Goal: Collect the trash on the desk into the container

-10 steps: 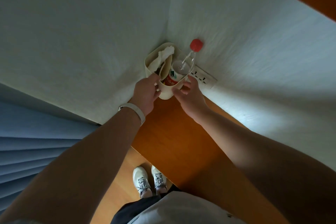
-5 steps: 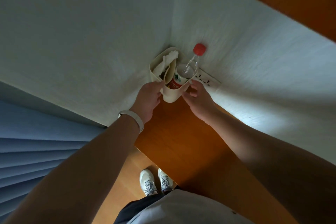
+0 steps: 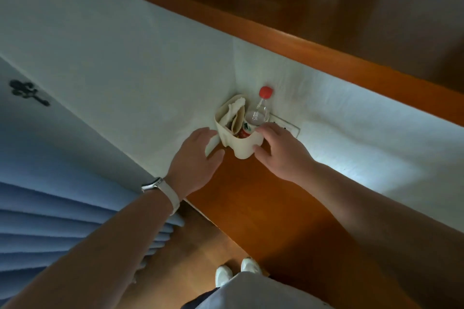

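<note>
In the far corner of the wooden surface (image 3: 263, 195), the cream container (image 3: 242, 145) stands against both walls, with crumpled paper (image 3: 234, 110) and a red-capped bottle (image 3: 259, 113) inside. At its 8 o'clock the left hand (image 3: 198, 158) is spread open just beside it. At 4 o'clock the right hand (image 3: 281, 150) is relaxed, fingertips against the rim.

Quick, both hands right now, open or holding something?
Left hand: open, fingers spread beside the container, holding nothing.
Right hand: open, fingers relaxed at the container's other side, gripping nothing.
</note>
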`<state>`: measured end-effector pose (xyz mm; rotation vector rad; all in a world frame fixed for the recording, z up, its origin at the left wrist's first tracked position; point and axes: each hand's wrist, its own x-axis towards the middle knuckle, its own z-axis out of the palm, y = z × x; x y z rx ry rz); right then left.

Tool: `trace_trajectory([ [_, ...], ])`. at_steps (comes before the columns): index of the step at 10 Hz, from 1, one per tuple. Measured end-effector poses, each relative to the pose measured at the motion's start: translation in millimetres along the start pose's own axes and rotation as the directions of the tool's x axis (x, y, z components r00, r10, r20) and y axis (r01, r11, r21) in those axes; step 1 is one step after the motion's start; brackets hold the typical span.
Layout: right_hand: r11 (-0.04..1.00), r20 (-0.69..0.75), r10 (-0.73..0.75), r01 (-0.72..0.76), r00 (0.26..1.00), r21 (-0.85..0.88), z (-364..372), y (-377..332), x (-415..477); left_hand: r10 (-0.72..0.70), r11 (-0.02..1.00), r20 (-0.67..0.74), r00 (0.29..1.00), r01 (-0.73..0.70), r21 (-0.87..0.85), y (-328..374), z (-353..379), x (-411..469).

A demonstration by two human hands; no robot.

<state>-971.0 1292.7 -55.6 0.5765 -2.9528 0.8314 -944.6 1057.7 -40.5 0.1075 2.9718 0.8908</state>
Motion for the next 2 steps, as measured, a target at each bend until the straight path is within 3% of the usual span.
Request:
trace_trajectory([
  [2, 0.948, 0.0, -0.234, 0.228, 0.972, -0.223, -26, -26, -10, 0.19, 0.895, -0.058, 0.98, -0.148, 0.42, 7, -40, -42],
])
